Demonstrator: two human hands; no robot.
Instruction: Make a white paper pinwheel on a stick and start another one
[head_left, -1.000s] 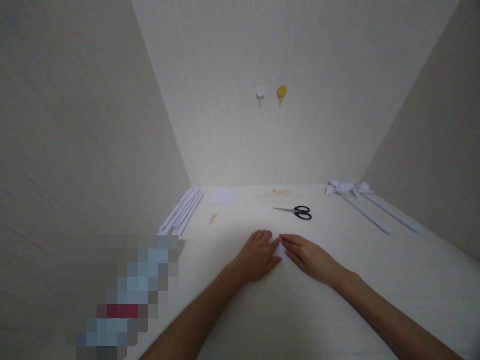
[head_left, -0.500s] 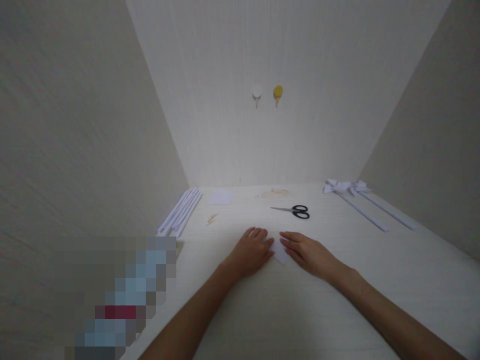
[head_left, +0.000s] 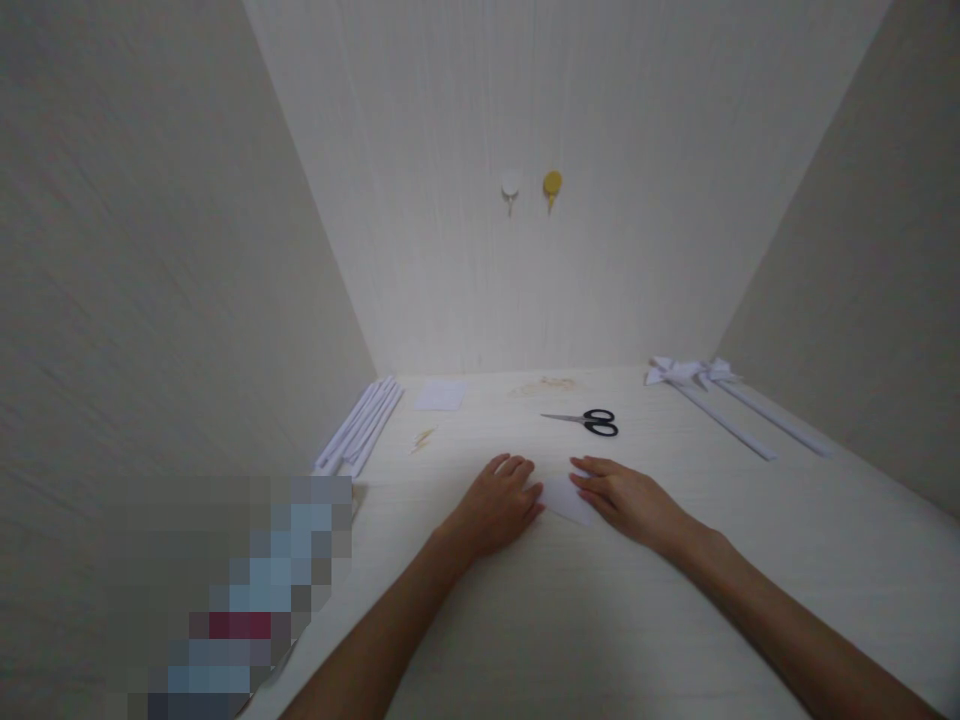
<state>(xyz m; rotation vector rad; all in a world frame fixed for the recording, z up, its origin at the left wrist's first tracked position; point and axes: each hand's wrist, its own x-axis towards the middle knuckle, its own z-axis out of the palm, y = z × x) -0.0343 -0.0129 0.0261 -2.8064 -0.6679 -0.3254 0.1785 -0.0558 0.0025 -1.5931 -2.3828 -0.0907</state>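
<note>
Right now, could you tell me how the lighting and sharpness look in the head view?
Head view: dim, even light, soft throughout; the left hand and right hand flank a pale paper that barely contrasts with the table; a pixelated block masks the lower left.

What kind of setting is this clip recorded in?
Probably a small paper-craft station: a pale tabletop boxed in by plain walls. Both hands press flat on a white paper piece, with black scissors, rolled paper sticks and finished paper bows laid around.
</note>
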